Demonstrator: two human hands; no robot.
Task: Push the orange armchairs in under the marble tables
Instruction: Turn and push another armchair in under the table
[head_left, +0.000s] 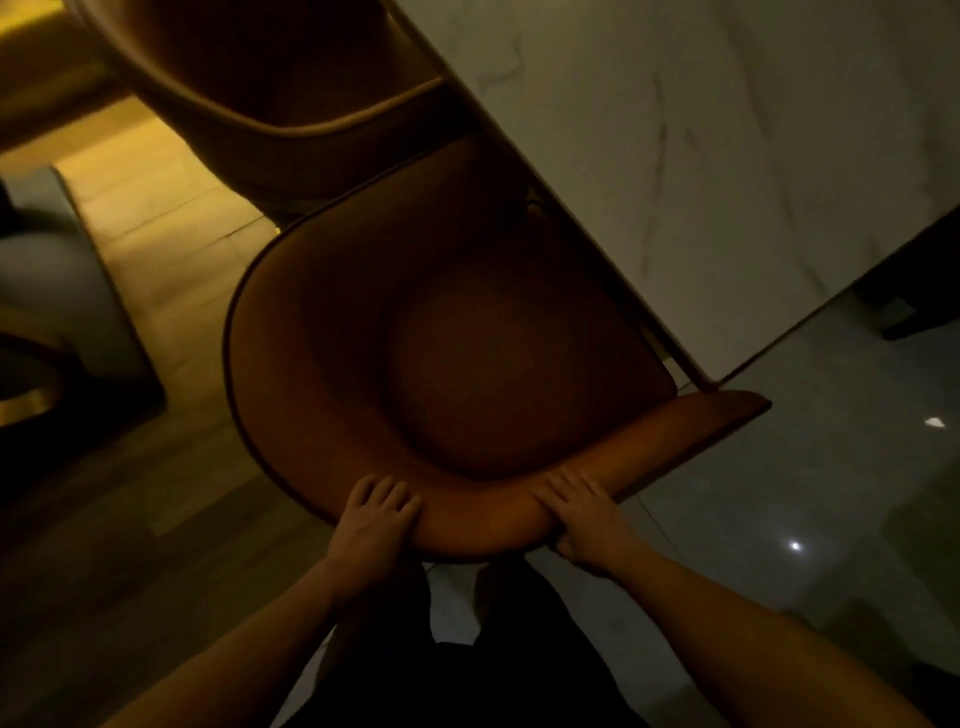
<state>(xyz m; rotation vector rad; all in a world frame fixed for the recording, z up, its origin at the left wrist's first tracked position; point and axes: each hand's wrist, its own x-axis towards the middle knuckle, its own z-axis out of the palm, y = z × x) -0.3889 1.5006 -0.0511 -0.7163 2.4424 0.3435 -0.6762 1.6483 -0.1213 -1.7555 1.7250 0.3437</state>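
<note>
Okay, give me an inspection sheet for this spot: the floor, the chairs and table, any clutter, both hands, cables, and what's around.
Surface: glossy grey tile floor with light glints on the right; yellow-lit floor on the left.
Job's things: near orange armchair, seat front partly under the marble table; second orange armchair beyond it at the same table edge.
Clutter: nothing seen.
Grippers: left hand and right hand both grip the top of the near armchair's backrest.
Cables: nothing seen.
Surroundings: grey upholstered seat at far left; dark furniture at right, too dim to identify.
</note>
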